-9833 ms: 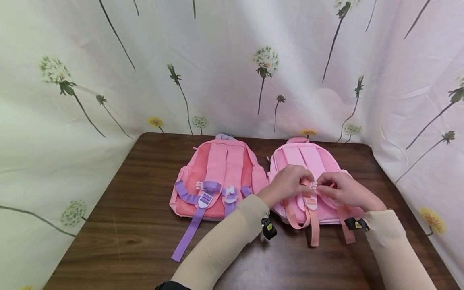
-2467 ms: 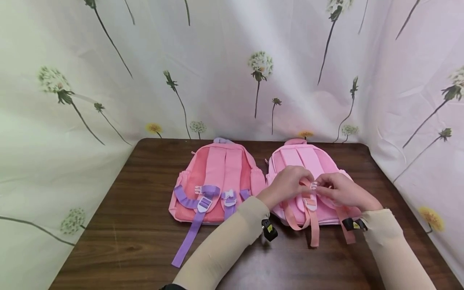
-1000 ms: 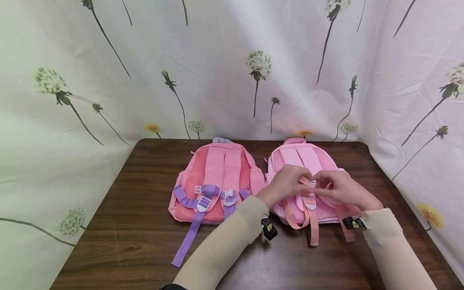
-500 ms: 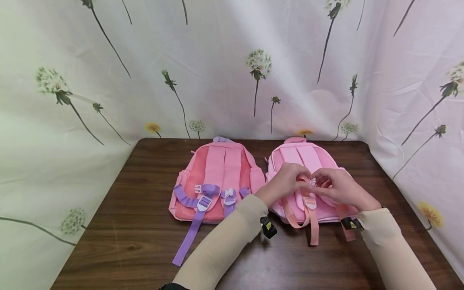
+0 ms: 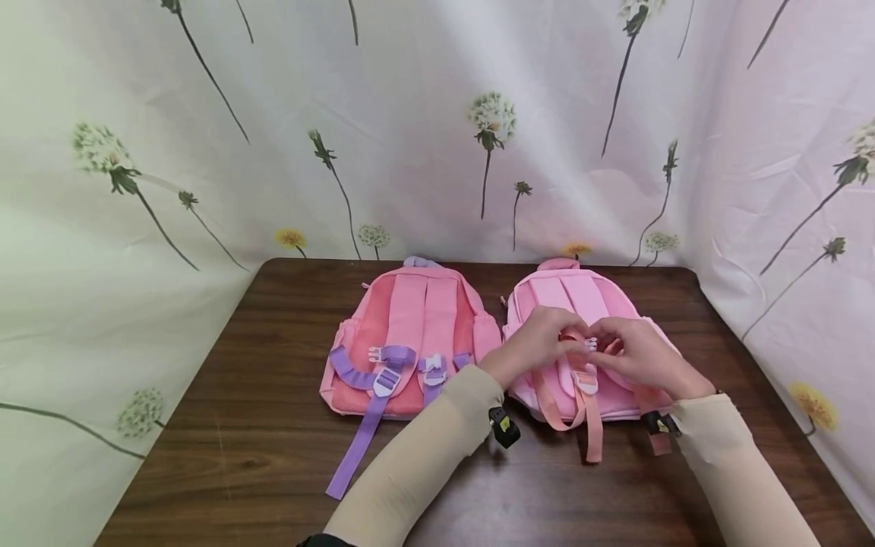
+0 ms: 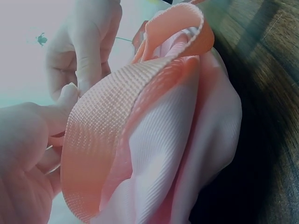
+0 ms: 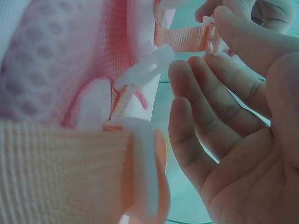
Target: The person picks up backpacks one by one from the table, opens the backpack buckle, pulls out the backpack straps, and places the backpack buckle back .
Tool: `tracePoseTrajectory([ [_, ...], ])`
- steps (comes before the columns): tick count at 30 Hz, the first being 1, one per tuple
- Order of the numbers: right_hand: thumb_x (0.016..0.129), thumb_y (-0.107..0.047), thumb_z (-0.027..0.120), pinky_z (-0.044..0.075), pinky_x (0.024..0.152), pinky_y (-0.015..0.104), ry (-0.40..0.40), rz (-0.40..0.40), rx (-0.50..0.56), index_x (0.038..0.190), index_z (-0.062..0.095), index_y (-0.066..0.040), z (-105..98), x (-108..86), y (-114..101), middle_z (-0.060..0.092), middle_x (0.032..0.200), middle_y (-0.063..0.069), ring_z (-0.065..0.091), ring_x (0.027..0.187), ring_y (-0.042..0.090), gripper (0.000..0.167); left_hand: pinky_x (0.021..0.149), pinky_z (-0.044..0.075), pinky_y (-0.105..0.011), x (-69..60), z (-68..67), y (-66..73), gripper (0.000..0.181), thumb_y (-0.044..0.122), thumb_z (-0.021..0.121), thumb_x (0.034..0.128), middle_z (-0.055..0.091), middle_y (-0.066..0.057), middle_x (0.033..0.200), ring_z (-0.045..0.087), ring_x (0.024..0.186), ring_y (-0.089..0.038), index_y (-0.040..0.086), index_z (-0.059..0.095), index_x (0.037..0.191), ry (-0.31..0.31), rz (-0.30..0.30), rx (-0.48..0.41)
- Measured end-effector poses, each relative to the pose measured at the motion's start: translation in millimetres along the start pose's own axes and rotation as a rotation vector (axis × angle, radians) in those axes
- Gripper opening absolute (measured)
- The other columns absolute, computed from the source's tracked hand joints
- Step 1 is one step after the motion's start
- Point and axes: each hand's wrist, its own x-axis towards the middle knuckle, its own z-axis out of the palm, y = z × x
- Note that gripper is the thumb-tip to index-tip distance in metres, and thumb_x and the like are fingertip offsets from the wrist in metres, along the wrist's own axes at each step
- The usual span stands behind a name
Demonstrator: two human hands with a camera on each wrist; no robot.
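Observation:
A pale pink backpack [image 5: 547, 292] lies straps-up on the table at the right. Over its lower half my two hands meet at a small white buckle [image 5: 591, 344] on an orange webbing strap [image 7: 184, 39]. My left hand [image 5: 543, 338] pinches the buckle from the left. From the right, my right hand [image 5: 632, 353] pinches it between thumb and forefinger, the other fingers fanned below. Fingertips cover most of the buckle, so how its parts sit together cannot be told. A white strap adjuster [image 5: 585, 381] with an orange tail hangs just below.
Left of it lies a coral-pink backpack [image 5: 409, 304] with purple straps [image 5: 362, 444], its white side-release buckle [image 5: 375, 355] parted. Both bags rest on a dark wooden table [image 5: 225, 425]. A flowered cloth [image 5: 410, 129] hangs behind and at the sides.
Both hands stay over the same spot on the right bag. Compared with the older frames, the right fingers sit slightly higher and nearer the left hand, and the white buckle has turned a little.

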Motion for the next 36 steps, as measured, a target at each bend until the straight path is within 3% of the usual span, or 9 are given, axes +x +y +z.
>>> tracePoseTrajectory([
  [7, 0.085, -0.01, 0.088, 0.061, 0.068, 0.032, 0.018, -0.014, -0.038, 0.102, 0.076, -0.018, 1, 0.1, -1, 0.07, 0.085, -0.013, 0.065, 0.074, 0.002, 0.023, 0.078, 0.045, -0.01, -3.1, -3.1, 0.6, 0.025, 0.026, 0.082, 0.0928, 0.079, 0.004, 0.098, 0.061, 0.084, -0.002, 0.011, 0.081, 0.112, 0.01, -0.006, 0.024],
  [21, 0.086, -0.016, 0.089, 0.059, 0.069, 0.028, 0.019, -0.012, -0.024, 0.105, 0.078, -0.02, -5, -0.8, 2, 0.069, 0.085, -0.014, 0.062, 0.074, 0.005, 0.022, 0.081, 0.046, -0.012, -4.3, -10.0, -3.6, 0.022, 0.027, 0.084, 0.0921, 0.079, 0.005, 0.096, 0.065, 0.086, -0.006, 0.012, 0.082, 0.108, 0.039, 0.005, 0.025],
  [28, 0.086, -0.014, 0.089, 0.059, 0.069, 0.029, 0.015, -0.001, -0.02, 0.104, 0.078, -0.017, -7, -2.6, 2, 0.07, 0.086, -0.012, 0.062, 0.075, 0.006, 0.021, 0.081, 0.046, -0.014, -3.5, -9.5, -7.7, 0.024, 0.024, 0.087, 0.0889, 0.079, 0.002, 0.098, 0.065, 0.087, -0.011, 0.009, 0.081, 0.108, 0.02, 0.041, -0.01],
  [36, 0.087, -0.017, 0.088, 0.059, 0.071, 0.03, -0.002, 0.019, -0.017, 0.105, 0.078, -0.017, -10, -3.1, 0, 0.07, 0.087, -0.012, 0.062, 0.077, 0.007, 0.02, 0.083, 0.045, -0.014, -3.1, -8.2, -8.6, 0.033, 0.024, 0.088, 0.0881, 0.077, 0.002, 0.102, 0.061, 0.089, -0.009, 0.01, 0.078, 0.116, -0.006, 0.025, 0.018],
])
